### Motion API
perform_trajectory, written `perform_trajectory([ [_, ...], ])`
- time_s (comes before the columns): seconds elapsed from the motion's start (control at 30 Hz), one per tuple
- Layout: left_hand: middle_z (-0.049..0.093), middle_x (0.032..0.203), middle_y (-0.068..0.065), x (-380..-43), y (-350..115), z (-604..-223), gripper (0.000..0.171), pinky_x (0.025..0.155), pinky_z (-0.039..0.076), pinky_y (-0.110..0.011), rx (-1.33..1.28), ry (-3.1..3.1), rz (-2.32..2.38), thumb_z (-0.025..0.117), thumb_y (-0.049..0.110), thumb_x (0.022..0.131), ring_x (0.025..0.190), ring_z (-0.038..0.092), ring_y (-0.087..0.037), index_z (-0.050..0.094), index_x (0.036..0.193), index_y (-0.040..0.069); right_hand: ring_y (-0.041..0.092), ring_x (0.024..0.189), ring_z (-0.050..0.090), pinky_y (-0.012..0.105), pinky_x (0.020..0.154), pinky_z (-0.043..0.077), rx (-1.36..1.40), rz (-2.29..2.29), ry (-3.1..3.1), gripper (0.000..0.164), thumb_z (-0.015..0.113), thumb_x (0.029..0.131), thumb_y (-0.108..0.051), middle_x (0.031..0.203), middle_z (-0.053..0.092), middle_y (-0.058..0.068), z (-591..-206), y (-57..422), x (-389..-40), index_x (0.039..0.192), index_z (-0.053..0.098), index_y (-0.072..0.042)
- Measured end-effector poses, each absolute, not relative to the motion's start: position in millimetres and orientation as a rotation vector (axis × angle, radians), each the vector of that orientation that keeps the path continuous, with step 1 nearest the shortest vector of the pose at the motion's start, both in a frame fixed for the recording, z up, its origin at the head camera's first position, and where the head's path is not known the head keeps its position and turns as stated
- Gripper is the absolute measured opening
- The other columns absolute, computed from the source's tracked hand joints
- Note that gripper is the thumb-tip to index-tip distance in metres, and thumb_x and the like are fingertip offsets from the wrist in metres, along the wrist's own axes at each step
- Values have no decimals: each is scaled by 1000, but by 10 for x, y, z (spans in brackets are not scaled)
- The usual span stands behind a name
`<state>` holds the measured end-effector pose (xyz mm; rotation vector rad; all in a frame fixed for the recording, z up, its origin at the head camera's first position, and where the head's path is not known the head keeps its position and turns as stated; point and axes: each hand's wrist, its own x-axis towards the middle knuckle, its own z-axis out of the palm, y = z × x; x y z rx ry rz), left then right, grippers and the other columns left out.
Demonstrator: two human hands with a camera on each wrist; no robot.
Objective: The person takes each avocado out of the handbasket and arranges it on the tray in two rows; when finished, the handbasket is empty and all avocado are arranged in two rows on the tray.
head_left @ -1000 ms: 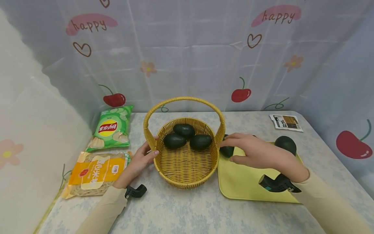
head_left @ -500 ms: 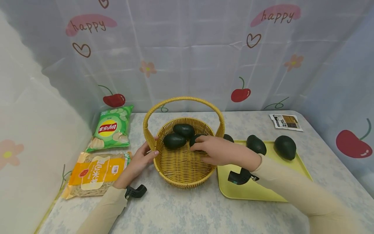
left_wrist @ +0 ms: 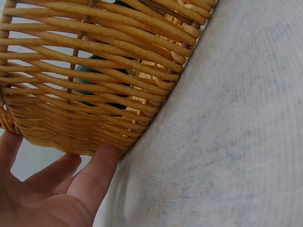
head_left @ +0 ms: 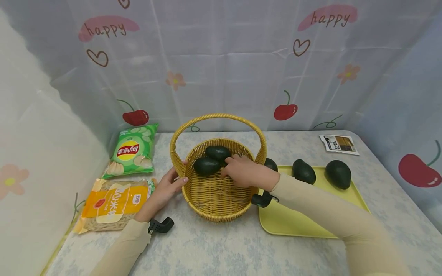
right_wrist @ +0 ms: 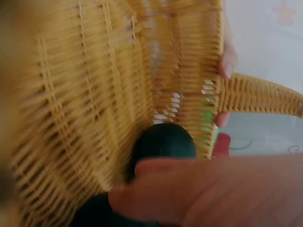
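Observation:
In the head view, my left hand holds the yellow wicker basket at its left rim, by the foot of the handle. The left wrist view has its fingertips against the woven outer wall. My right hand reaches inside from the right, its fingers round a dark green avocado that the hand mostly hides. Two more avocados lie farther left in the basket, a front avocado and a rear avocado.
Right of the basket, a yellow tray carries a partly hidden avocado, a middle avocado and a right avocado. A green chip bag, an orange noodle bag and a small packet lie around.
My right hand has moved left from above the tray into the basket and onto its right-hand avocado. The tray's avocados show more fully. My left hand has stayed on the rim.

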<state>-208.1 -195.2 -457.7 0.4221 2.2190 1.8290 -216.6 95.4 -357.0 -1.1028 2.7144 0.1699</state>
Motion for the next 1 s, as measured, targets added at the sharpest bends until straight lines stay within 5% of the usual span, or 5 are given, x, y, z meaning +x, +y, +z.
perform_trajectory([
  [0.43,36,160,-23,-2081,-1950,-4579,61,92,55,-27,431,2203,1838,56,20,105,138,46,-43,31,160,19,32,105,50,41,84,49,-900,166,2719,45,57,101,1,136,55,19,-3635,957,-2230,134,68,-27],
  [0.63,37,160,-22,-2076,-1950,-4577,60,92,55,-28,427,2206,1837,56,20,105,137,46,-41,31,160,20,39,116,55,42,87,51,-809,43,2693,52,55,100,4,148,45,24,-3638,982,-2239,144,60,-24],
  [0.83,36,160,-22,-2071,-1947,-4569,61,92,55,-28,435,2211,1835,56,21,105,138,46,-42,31,160,20,33,102,63,37,77,52,-832,-103,2604,55,65,96,-1,155,37,29,-3637,1003,-2227,147,56,-21],
  [1.0,37,160,-22,-2071,-1944,-4568,61,92,56,-29,428,2216,1830,57,21,104,137,46,-41,32,160,21,35,118,62,42,88,55,-884,-178,2575,51,69,94,-6,154,38,30,-3661,1043,-2221,142,58,-19],
])
